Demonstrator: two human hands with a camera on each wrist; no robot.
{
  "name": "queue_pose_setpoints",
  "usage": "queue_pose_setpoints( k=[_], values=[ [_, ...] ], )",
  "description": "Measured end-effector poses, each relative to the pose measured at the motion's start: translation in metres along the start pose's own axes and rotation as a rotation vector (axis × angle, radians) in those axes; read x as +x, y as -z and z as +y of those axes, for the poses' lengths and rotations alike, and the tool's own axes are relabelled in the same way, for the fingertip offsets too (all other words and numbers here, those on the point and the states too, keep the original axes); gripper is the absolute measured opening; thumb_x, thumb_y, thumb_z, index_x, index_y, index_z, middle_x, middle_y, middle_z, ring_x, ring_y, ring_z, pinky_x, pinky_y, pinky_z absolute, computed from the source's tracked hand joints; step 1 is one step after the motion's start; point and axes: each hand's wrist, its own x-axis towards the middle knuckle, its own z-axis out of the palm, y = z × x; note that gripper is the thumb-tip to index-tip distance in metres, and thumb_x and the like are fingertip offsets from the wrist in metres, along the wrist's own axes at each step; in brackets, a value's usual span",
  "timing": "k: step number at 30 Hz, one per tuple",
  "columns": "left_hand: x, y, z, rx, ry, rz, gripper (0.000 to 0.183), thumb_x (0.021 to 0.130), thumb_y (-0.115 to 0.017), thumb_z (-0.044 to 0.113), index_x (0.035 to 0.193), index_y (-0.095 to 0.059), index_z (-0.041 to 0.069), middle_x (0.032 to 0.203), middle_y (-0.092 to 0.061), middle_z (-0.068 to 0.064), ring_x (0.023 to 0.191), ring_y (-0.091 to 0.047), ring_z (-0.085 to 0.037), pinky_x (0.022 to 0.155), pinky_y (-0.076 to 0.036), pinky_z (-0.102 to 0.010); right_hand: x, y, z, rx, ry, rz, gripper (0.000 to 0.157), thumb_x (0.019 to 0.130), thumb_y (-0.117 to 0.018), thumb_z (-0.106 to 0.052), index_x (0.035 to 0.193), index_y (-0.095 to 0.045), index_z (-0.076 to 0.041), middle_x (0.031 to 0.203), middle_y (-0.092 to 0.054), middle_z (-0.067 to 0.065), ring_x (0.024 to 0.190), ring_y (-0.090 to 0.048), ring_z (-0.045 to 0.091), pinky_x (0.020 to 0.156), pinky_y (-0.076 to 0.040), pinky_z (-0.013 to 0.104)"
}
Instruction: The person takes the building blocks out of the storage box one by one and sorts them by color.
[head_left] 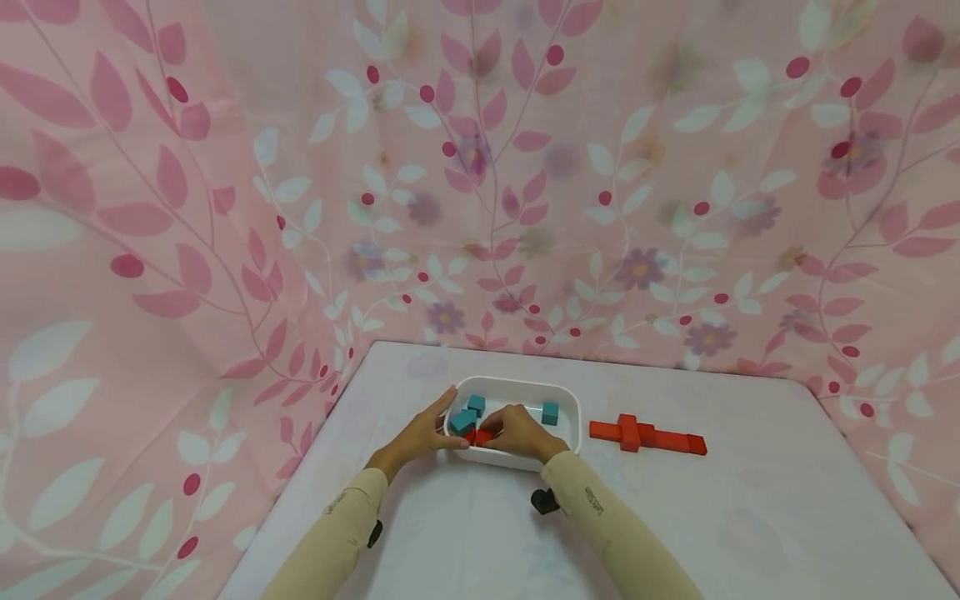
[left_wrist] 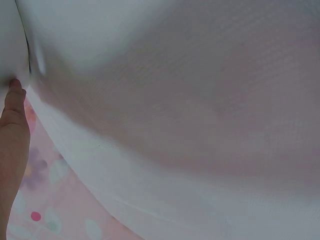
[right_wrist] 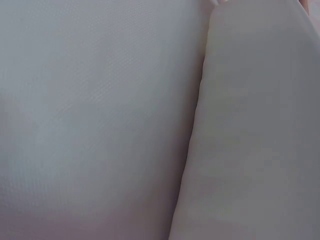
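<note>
A white rectangular tray (head_left: 525, 388) with rounded corners rests on the table in the head view. At its left end my left hand (head_left: 420, 433) holds it, thumb along the front rim and fingers at the far-left corner. My right hand (head_left: 520, 432) reaches inside over the front wall, and its fingertips pinch a red block (head_left: 486, 436). Just left of that, another bit of red (head_left: 470, 435) shows beside teal blocks (head_left: 463, 421). One more teal block (head_left: 551, 412) lies toward the right end. The right hand hides part of the tray floor.
Right of the tray, several red blocks (head_left: 660, 438) lie end to end in a row, with one block (head_left: 628, 432) set crosswise. White cloth covers the table (head_left: 750, 500). Pink floral curtains (head_left: 525, 208) stand behind and at the sides.
</note>
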Motion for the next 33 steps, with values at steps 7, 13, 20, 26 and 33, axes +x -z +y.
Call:
queue_pose_setpoints(
  k=[7, 13, 20, 26, 33],
  values=[
    [-0.002, -0.001, -0.002, 0.023, 0.015, -0.001, 0.107, 0.078, -0.084, 0.028, 0.158, -0.013, 0.018, 0.163, -0.01, -0.001, 0.141, -0.031, -0.035, 0.109, -0.035, -0.047, -0.008, 0.013, 0.002, -0.046, 0.069, 0.056, 0.037, 0.083, -0.079, -0.019, 0.117, -0.071, -0.005, 0.107, -0.07, -0.004, 0.094, -0.062, 0.011, 0.085, -0.055, 0.027],
    [-0.001, -0.001, 0.0, 0.029, 0.018, -0.001, 0.107, 0.078, -0.083, 0.028, 0.158, -0.013, 0.017, 0.163, -0.011, -0.004, 0.14, -0.032, -0.037, 0.107, -0.036, -0.049, -0.021, 0.04, -0.002, -0.076, 0.074, 0.115, 0.039, 0.083, -0.077, -0.015, 0.12, -0.069, -0.003, 0.11, -0.068, -0.001, 0.097, -0.061, 0.015, 0.088, -0.055, 0.032],
    [0.0, -0.001, -0.001, 0.011, 0.02, -0.002, 0.109, 0.077, -0.084, 0.028, 0.158, -0.013, 0.015, 0.163, -0.011, -0.003, 0.14, -0.032, -0.037, 0.108, -0.036, -0.047, -0.049, 0.078, 0.002, -0.089, 0.023, 0.199, 0.037, 0.082, -0.077, -0.012, 0.118, -0.07, -0.008, 0.104, -0.067, -0.002, 0.099, -0.062, 0.019, 0.088, -0.055, 0.041],
    [0.0, -0.003, -0.004, 0.009, 0.019, -0.014, 0.11, 0.076, -0.085, 0.031, 0.158, -0.012, 0.016, 0.163, -0.011, -0.003, 0.14, -0.033, -0.037, 0.107, -0.037, -0.046, -0.083, 0.111, 0.014, -0.122, -0.001, 0.244, 0.037, 0.08, -0.079, -0.01, 0.116, -0.071, -0.008, 0.106, -0.067, -0.001, 0.1, -0.063, 0.022, 0.087, -0.055, 0.045],
    [-0.001, -0.002, -0.004, -0.003, 0.007, 0.028, 0.107, 0.077, -0.084, 0.021, 0.158, -0.015, 0.014, 0.163, -0.012, -0.007, 0.139, -0.033, -0.04, 0.106, -0.037, -0.051, -0.123, 0.145, 0.027, -0.153, -0.05, 0.297, 0.036, 0.081, -0.074, -0.007, 0.116, -0.068, -0.004, 0.109, -0.066, 0.004, 0.102, -0.064, 0.026, 0.086, -0.055, 0.044]
  ],
)
